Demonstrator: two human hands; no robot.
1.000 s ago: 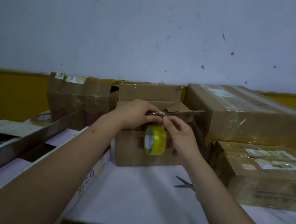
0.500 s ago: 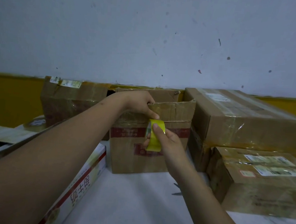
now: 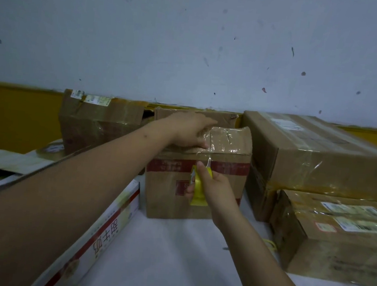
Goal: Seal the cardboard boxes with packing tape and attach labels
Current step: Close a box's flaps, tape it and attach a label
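Tape (image 3: 206, 165) now runs from the box (image 3: 196, 178) flap down its front as the right hand (image 3: 212, 191) grips the yellow roll (image 3: 198, 190) lower, left hand (image 3: 191, 129) fingers pressing flat, so sealing is underway.

Five brown cardboard boxes stand on the white table (image 3: 172, 256): the open box (image 3: 173, 194) in the middle, a crumpled taped box (image 3: 97, 124) behind it on the left, another box (image 3: 222, 118) directly behind it, a large taped box (image 3: 319, 160) on the right, and a labelled box (image 3: 335, 237) in front of that. One white printed carton (image 3: 104, 238) lies at the left. One roll of yellow tape (image 3: 198, 190) is in view. Two hands show, left hand (image 3: 189, 129) and right hand (image 3: 215, 191).
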